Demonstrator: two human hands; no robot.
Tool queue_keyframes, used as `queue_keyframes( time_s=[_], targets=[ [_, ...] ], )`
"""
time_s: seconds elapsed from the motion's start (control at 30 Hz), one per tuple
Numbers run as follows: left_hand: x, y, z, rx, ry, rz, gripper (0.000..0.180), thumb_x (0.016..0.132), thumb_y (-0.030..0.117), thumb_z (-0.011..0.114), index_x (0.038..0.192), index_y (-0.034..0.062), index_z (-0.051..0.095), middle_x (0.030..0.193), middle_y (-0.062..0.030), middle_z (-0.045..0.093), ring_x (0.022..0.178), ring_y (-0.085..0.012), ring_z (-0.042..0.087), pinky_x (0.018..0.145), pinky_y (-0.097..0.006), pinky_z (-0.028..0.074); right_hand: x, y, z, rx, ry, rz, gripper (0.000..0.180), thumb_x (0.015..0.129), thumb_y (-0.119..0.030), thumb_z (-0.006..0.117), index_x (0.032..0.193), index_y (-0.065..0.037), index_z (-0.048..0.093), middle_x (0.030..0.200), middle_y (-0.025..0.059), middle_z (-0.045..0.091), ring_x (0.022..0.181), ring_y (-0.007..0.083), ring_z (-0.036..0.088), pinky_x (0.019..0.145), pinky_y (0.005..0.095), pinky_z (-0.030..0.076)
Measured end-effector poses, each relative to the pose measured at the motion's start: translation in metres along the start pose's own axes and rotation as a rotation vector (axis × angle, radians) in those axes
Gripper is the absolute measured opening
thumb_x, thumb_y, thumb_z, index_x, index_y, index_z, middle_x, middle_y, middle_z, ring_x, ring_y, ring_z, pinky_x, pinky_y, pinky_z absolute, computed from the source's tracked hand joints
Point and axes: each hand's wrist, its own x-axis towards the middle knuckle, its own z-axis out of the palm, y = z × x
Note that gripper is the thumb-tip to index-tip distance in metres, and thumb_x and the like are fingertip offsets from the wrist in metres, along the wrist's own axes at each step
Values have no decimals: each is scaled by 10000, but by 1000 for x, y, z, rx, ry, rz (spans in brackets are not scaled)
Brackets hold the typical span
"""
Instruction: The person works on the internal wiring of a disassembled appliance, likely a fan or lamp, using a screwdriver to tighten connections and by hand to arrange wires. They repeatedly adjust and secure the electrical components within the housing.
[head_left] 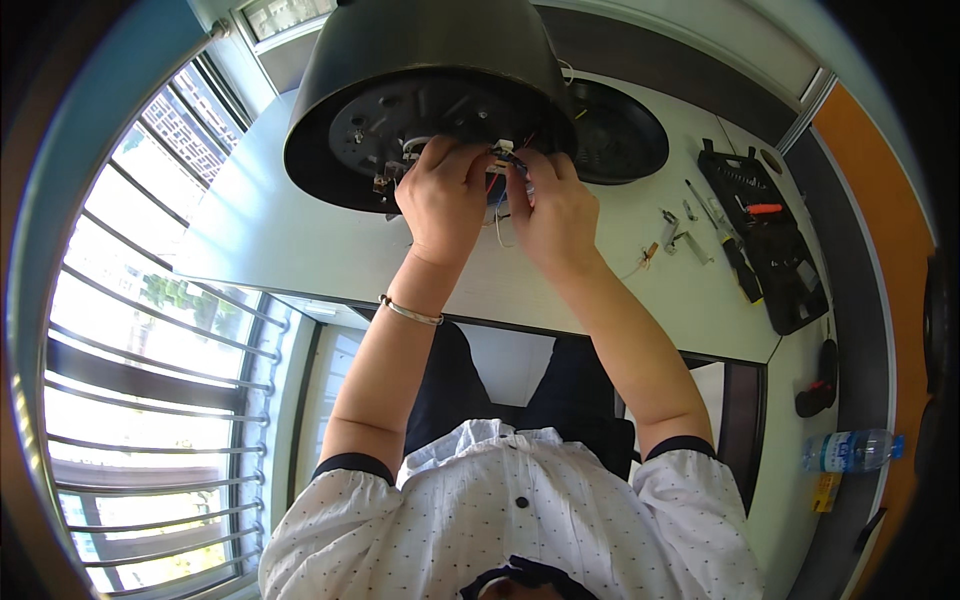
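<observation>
Right of fingers [564,172] pinching wires [512,158], labelled bottle [850,452]

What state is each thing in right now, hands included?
Left hand: fingers curled at the wiring, exact grip unclear
Right hand: fingers at the same wiring, grip partly hidden
Black housing: open end facing the hands, inside exposed
Round black piece: lying on the table, partly hidden
Tool case: unfolded open
Screwdriver: lying loose beside the case
Bottle: capped; upright or lying, cannot tell

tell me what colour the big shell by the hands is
The shell is black, shown in the head view.
</observation>
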Motion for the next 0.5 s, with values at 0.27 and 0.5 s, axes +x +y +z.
queue_keyframes(
  time_s=[0.27,0.5],
  targets=[
    [9,-2,-6,10,-120,47,80,652,124,736,714,138,686,738,-5,608,593,-219,603,516,-301,472,-3,8,2,114,59,-2,68,816,-85,632,883,-75,627,830,84,590,615,278,614,499,349,488],
    [18,-9,-9,17,-165,240,106,653,123,739,742,127,682,776,-15,623,609,-213,619,515,-287,487,-4,9,3,108,41,-31,49,814,-69,618,854,-57,593,845,97,592,640,296,611,514,362,496]
  ],
)
